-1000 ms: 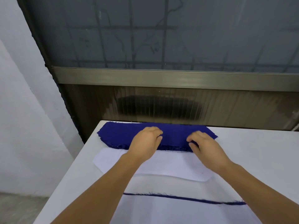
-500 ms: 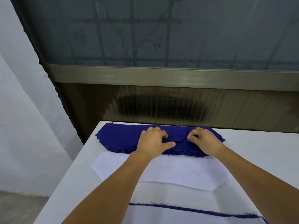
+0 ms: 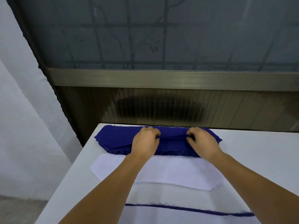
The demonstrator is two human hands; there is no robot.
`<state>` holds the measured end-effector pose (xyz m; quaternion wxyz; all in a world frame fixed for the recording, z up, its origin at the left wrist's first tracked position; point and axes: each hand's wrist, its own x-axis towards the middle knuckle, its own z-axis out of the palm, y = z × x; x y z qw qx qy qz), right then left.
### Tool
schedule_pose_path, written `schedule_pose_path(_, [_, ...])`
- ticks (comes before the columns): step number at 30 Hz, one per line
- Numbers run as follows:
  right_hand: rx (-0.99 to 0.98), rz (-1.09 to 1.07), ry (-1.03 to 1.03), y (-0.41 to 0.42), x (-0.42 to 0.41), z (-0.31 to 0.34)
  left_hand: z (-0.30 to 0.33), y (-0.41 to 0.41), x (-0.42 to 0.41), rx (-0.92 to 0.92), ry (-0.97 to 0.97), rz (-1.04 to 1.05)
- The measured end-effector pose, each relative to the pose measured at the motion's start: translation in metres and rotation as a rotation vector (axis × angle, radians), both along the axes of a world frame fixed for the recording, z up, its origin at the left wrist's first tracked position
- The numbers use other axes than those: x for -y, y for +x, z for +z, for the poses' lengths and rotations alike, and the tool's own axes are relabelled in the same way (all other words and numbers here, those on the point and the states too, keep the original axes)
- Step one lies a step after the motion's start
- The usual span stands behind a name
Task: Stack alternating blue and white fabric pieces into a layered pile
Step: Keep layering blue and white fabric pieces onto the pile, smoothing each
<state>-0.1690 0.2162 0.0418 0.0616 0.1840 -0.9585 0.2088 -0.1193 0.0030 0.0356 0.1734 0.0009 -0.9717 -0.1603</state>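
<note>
Now pinching the top blue piece (image 3: 171,137) off the stack of blue fabric pieces (image 3: 116,139) at the far edge of the white bench (image 3: 258,159) — left hand (image 3: 144,142) and right hand (image 3: 203,143) both curled, fingers (image 3: 157,135) nipping a raised ridge of cloth between them. Only one layer looks lifted, judging by the thin fold and the flat layers below; worth confirming before pulling, since frayed edges tend to cling and drag a second piece along.

Best done by lifting straight up a little, then drawing toward the body, keeping both hands level so the piece stays taut and flat. Just in front of the blue stack, touching its frayed near edge, lies the stack of white fabric pieces (image 3: 161,172); nearer still, the layered pile (image 3: 178,214) with a blue edge (image 3: 186,208) showing between white layers, its top white — so blue is probably next. Should be laid down matching corners and long edges, then smoothed outward. Main risk — shifting the loose white piece beneath while dragging across.
</note>
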Motion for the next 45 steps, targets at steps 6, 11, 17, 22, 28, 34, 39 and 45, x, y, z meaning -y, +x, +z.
schedule_pose_path(6, [-0.106,0.091,-0.001,0.022,-0.021,0.007,0.008,0.032,0.057,0.029,-0.065,0.089])
schedule_pose_path(11, [-0.159,0.182,0.107,0.077,-0.045,0.009,0.014,0.09,0.069,-0.023,-0.165,-0.034])
schedule_pose_path(17, [-0.192,0.212,0.061,0.161,-0.092,-0.007,0.005,0.181,0.043,-0.061,-0.165,-0.109])
schedule_pose_path(22, [-0.246,0.199,-0.014,0.209,-0.108,-0.013,-0.018,0.216,0.039,-0.163,-0.191,-0.181])
schedule_pose_path(28, [-0.254,0.198,0.014,0.232,-0.112,-0.021,-0.032,0.24,0.037,-0.186,-0.131,-0.209])
schedule_pose_path(34, [-0.306,0.193,0.073,0.227,-0.115,-0.044,-0.036,0.248,0.038,-0.18,-0.114,-0.199])
schedule_pose_path(39, [-0.395,0.16,0.075,0.229,-0.113,-0.043,-0.041,0.248,0.038,-0.252,-0.192,-0.227])
schedule_pose_path(45, [-0.365,0.167,0.052,0.234,-0.109,-0.032,-0.047,0.253,0.046,-0.232,-0.184,-0.252])
